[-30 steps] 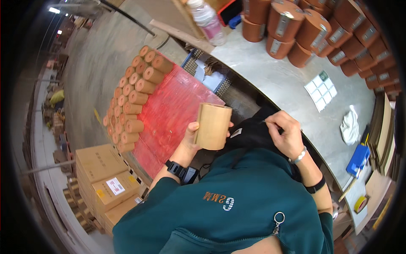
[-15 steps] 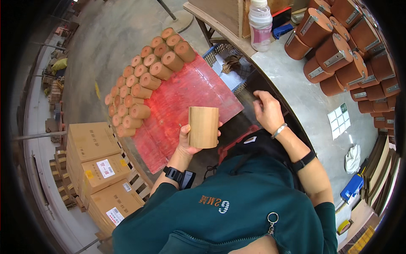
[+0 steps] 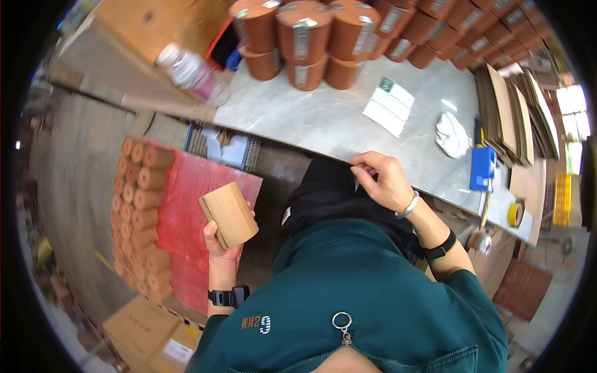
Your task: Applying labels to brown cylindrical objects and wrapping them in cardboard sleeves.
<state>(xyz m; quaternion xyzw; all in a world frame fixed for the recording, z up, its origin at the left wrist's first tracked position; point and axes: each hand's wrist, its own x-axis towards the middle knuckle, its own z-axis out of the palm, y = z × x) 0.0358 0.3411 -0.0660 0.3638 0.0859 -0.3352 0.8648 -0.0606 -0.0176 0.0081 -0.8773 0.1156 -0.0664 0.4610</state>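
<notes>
In my left hand point(image 3: 217, 241) is a light-brown wooden cylinder point(image 3: 230, 214), tilted, with the thumb on its near side and fingers around the far side. My right hand point(image 3: 384, 181) is by the front edge of the grey table point(image 3: 323, 118), its fingers loosely bent and apart from the thumb; I see nothing in it. Left of the held piece, a red board point(image 3: 186, 217) bears rows of similar tan cylinders point(image 3: 147, 198), lying on their sides in a stack; many show a round hole in the end.
Reddish-brown cylindrical containers point(image 3: 305, 37) with metal clasps stand stacked along the table's back. On the table also lie a bottle point(image 3: 193, 74), a label sheet point(image 3: 389, 107), a white cloth point(image 3: 453, 135), a blue tool point(image 3: 482, 169) and tape point(image 3: 515, 214). Cardboard boxes point(image 3: 140, 329) stand lower left.
My view has swung right toward the table, so the red board now appears farther left. The held cylinder has tilted in my left hand. My right hand has come to the table's edge.
</notes>
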